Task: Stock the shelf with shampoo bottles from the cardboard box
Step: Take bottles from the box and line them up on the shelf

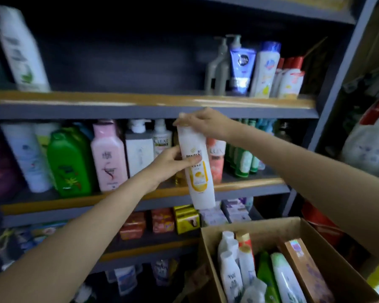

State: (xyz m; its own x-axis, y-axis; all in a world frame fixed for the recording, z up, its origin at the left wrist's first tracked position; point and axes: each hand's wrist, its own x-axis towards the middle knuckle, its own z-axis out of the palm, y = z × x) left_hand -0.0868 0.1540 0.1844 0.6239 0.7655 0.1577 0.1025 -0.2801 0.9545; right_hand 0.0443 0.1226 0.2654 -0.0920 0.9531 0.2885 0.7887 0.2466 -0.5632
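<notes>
A tall white shampoo bottle with a yellow label hangs upright in front of the middle shelf, its base below the shelf's front edge. My left hand grips its middle from the left. My right hand pinches its cap from above. The cardboard box sits at the lower right, open, with several white, green and red-capped bottles lying inside. The middle shelf holds a row of bottles, among them a green one and a pink one.
The upper shelf carries a white bottle at the left and a cluster of bottles at the right. Small soap boxes fill the lower shelf. Plastic bags hang at the right beyond the shelf post.
</notes>
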